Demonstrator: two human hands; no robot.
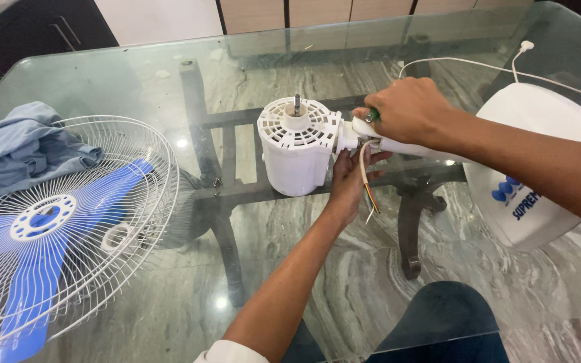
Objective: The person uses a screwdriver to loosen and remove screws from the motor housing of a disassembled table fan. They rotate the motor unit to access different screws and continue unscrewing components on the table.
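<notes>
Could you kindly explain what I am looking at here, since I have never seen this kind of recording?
There is one picture, taken by a camera worn on a person's head, looking down at their own bare hands over a glass table. The left hand steadies a white fan motor housing from below; the right hand grips a green-handled tool at the neck beside it. Loose wires hang down there. To the left lie a wire fan guard with blue blades and a blue cloth; to the right, the white fan base.
</notes>
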